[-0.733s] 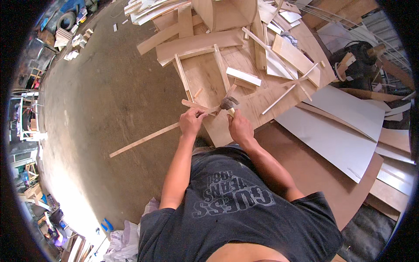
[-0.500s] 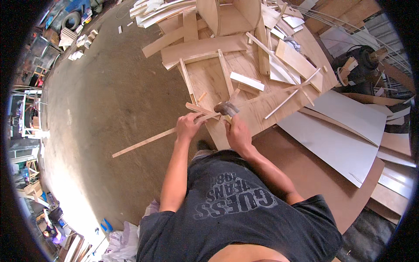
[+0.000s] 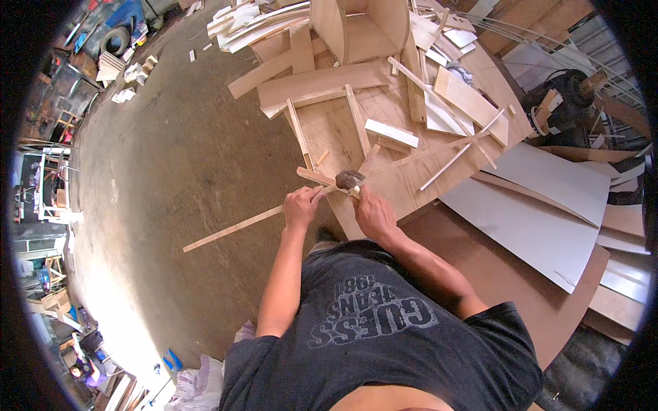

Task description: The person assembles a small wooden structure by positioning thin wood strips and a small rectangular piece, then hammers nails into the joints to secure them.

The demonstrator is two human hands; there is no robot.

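Note:
My left hand [image 3: 301, 207] is closed round a long thin wooden strip [image 3: 233, 228] at the near left corner of the plywood-topped table [image 3: 404, 179]. One end of the strip lies at the table edge, while the other sticks out to the left above the floor. In my right hand [image 3: 376, 215] is a hammer, gripped by its handle. The hammer head [image 3: 349, 179] is over the strip's table end, just right of my left fingertips; whether they touch is hidden. A short wooden batten [image 3: 315, 177] lies at the corner beside it.
A plywood box [image 3: 370, 38] stands at the table's far side, among boards and offcuts. A white-faced block [image 3: 391, 133] and thin sticks [image 3: 445, 166] lie nearer. Large white panels [image 3: 528, 219] lean at the right. Concrete floor [image 3: 164, 157] spreads to the left.
The hammer head has come down and turned in my right hand, now nearer the strip. My left hand keeps its hold on the strip. The whole view has shifted slightly.

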